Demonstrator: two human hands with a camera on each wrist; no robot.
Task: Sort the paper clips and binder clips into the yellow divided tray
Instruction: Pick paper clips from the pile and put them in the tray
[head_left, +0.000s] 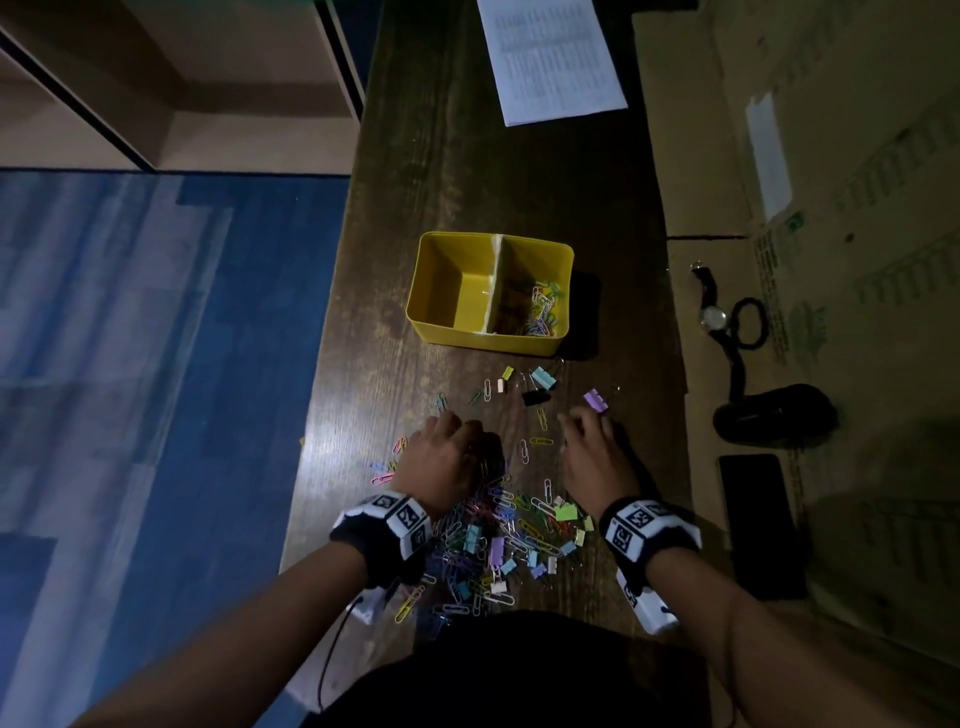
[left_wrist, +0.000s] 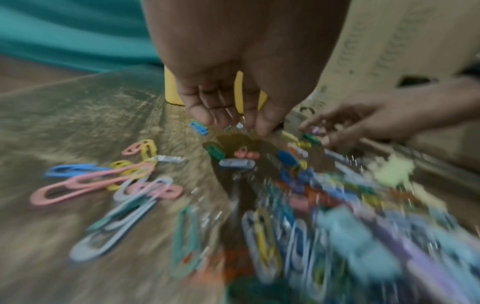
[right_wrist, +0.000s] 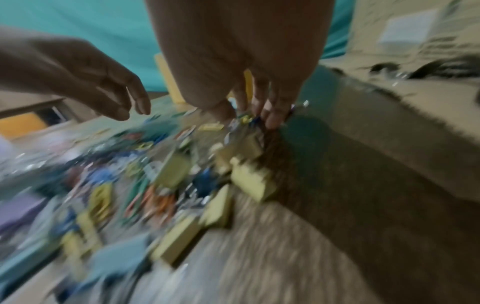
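Observation:
The yellow divided tray (head_left: 437, 317) stands mid-table; its right compartment holds paper clips (head_left: 540, 312) and its left one looks bare. A mixed pile of coloured paper clips and binder clips (head_left: 498, 535) lies between my wrists. My left hand (head_left: 457, 431) hovers over the pile's far left edge, fingers curled down beside the thumb (left_wrist: 239, 123). Thin silvery glints show inside it, too blurred to name. My right hand (head_left: 582, 421) is at the pile's far right. There it pinches a small bunch of coloured clips (right_wrist: 246, 119) between thumb and fingers (right_wrist: 272, 121).
Loose binder clips lie between my hands and the tray: teal (head_left: 543, 376), black (head_left: 535, 397), purple (head_left: 595, 400). A printed sheet (head_left: 550, 57) is at the far end. On cardboard (head_left: 831, 156) to the right are a watch (head_left: 711, 317), a dark case (head_left: 774, 415) and a phone (head_left: 761, 525).

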